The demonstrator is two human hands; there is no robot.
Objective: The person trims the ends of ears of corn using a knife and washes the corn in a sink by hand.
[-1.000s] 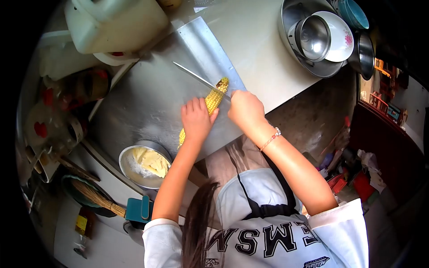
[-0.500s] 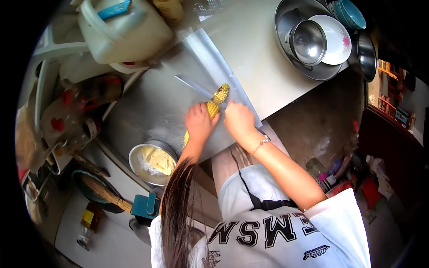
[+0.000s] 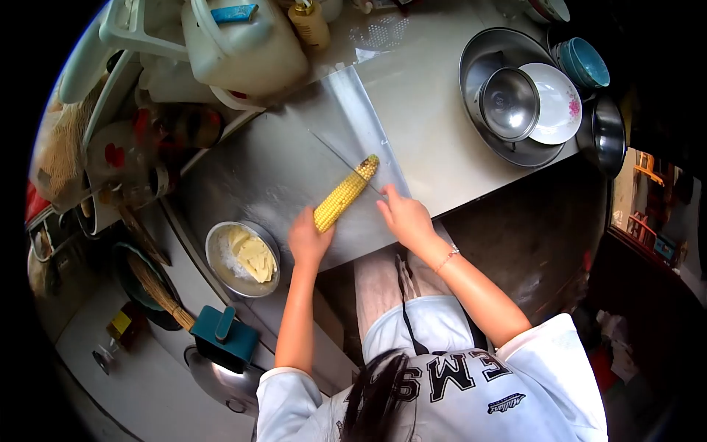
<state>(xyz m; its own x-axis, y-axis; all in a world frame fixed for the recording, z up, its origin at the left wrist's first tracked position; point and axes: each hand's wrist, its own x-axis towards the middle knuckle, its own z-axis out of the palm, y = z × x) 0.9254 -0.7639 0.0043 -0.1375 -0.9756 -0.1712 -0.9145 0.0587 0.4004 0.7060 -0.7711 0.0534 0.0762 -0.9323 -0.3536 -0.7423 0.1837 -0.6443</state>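
An ear of corn lies slantwise on the metal work surface, its darker tip pointing away from me. My left hand is closed around the near end of the corn. In my right hand is a knife, gripped by its handle, which the fingers mostly hide. Seen nearly edge-on, the thin blade crosses the corn close to its tip. Whether it has cut into the kernels, I cannot tell.
Left of my left hand stands a metal bowl with pale yellow pieces and white powder. A large plastic jug is at the back left. At the right, a metal basin holds a bowl and a white plate.
My left hand has slid from the corn's middle to its near end, exposing more kernels. The blade has turned from showing its flat side to nearly edge-on. The view has shifted.
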